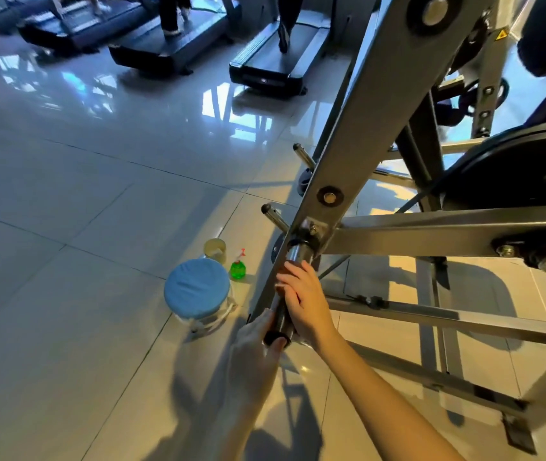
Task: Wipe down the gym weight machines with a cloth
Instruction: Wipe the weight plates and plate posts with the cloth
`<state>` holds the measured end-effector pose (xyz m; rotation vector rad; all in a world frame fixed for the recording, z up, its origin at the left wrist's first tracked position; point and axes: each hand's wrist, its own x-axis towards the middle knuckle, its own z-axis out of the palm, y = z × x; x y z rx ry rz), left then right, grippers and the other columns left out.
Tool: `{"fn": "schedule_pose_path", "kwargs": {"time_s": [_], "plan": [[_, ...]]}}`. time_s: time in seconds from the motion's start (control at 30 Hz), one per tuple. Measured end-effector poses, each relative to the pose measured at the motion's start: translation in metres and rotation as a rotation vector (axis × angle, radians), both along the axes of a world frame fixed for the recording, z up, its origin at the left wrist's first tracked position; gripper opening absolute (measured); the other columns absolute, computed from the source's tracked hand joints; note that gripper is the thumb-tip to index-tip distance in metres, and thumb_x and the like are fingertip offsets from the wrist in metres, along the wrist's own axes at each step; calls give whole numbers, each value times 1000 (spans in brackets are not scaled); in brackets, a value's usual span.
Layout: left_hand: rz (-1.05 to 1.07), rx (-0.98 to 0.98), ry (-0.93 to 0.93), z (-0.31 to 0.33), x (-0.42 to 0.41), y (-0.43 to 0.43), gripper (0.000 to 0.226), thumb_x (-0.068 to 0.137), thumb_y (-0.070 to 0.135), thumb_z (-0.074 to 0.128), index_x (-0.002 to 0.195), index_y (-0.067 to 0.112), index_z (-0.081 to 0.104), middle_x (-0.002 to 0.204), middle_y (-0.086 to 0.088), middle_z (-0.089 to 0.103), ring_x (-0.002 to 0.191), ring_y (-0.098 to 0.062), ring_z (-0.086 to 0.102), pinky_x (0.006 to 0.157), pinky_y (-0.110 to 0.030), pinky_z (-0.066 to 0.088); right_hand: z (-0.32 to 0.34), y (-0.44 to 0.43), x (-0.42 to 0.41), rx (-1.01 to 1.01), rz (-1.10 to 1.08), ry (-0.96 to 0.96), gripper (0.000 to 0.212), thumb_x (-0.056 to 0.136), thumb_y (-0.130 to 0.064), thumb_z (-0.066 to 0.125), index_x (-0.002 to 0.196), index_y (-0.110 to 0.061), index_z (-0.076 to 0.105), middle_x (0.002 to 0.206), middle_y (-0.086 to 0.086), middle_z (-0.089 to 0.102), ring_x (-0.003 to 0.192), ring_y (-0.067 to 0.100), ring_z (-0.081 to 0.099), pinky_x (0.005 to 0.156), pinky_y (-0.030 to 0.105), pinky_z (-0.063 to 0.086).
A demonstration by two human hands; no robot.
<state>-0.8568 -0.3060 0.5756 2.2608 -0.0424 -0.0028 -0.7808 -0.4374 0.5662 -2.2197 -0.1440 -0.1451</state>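
The grey steel-framed weight machine [358,134] stands on the glossy tiled floor [65,194] at the right, a round chrome-and-black bar [300,252] jutting from the foot of its slanted beam. The left grip [258,341] is clamped round the bar's black end, and the right grip [305,301] is curled over the bar just above it. A round blue-topped stool [197,287] and a small green spray bottle [238,268] stand nearby on the floor.

Floor [82,194]: stool [197,291], spray bottle [238,269], jar [215,249], weight machine [365,128].
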Motion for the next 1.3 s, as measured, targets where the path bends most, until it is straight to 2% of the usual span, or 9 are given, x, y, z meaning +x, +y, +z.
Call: {"fn": "schedule_pose_path", "kwargs": {"time_s": [0.1, 0.23, 0.37, 0.5, 0.67, 0.93, 1.07, 1.17, 1.3], "plan": [[1, -7, 7, 4, 1, -1, 54, 90, 24, 61, 141, 34, 44, 125, 10, 59, 117, -6, 51, 96, -39, 48, 3, 4, 13, 135, -126, 132, 36, 100, -22, 43, 134, -18, 55, 151, 3, 39, 146, 20, 21, 121, 42, 14], [-9, -49, 36, 1, 1, 1, 46, 90, 32, 59, 135, 33, 50, 122, 9, 60, 113, -7, 55, 91, -37, 52, -15, 14, -27, 198, -97, 60, 53, 92, -31, 42, 144, -18, 40, 153, 6, 34, 143, 13, 26, 121, 38, 19], [-23, -98, 8, 5, -1, 4, 29, 88, 28, 64, 116, 29, 60, 110, 11, 63, 105, -5, 58, 89, -32, 53, -11, 20, -30, 294, -156, 100, 54, 95, -37, 45, 144, -53, 27, 157, -6, 27, 144, 11, 24, 118, 44, 27], [-121, -199, 84, 4, 6, 18, 26, 92, 15, 58, 114, 29, 56, 106, 11, 58, 103, -4, 55, 90, -30, 50, 7, 14, 0, 344, -301, 114, 40, 98, -19, 50, 136, -29, 42, 131, 1, 50, 121, 12, 51, 93, 21, 47], [-262, -323, 244, 8, 26, 39, 40, 94, -6, 49, 130, 10, 52, 117, 1, 56, 107, -11, 55, 77, -4, 43, 3, 44, -46, 233, -456, 173, 31, 98, -23, 44, 129, -25, 52, 117, -3, 61, 106, 11, 58, 90, 28, 49], [-443, -429, 451, 25, 71, 57, 32, 101, 7, 39, 132, 11, 49, 107, 13, 55, 96, 5, 56, 70, -1, 41, 22, 55, -4, -124, -624, 223, 24, 98, -24, 47, 119, -13, 51, 113, 8, 61, 102, 26, 59, 83, 41, 51], [-448, -451, 480, 30, 107, 50, 31, 102, 9, 39, 124, 30, 45, 99, 11, 58, 90, -6, 62, 74, -19, 50, 16, 62, -3, -293, -637, 160, 32, 98, -25, 47, 127, -11, 48, 121, 7, 53, 107, 25, 54, 89, 40, 49], [-436, -476, 453, 32, 136, 40, 29, 101, 6, 39, 116, 30, 47, 96, 13, 54, 89, -2, 56, 77, -13, 48, 11, 67, -17, -345, -650, 182, 42, 98, -26, 46, 137, -10, 42, 132, 6, 48, 117, 24, 48, 94, 34, 45], [-530, -454, 470, 49, 170, 27, 26, 99, 12, 42, 99, 32, 58, 99, -18, 62, 101, -42, 57, 92, -55, 45, 21, 59, 26, -352, -741, 220, 31, 98, -29, 47, 124, -12, 46, 115, 6, 55, 106, 24, 54, 79, 34, 46]]}}
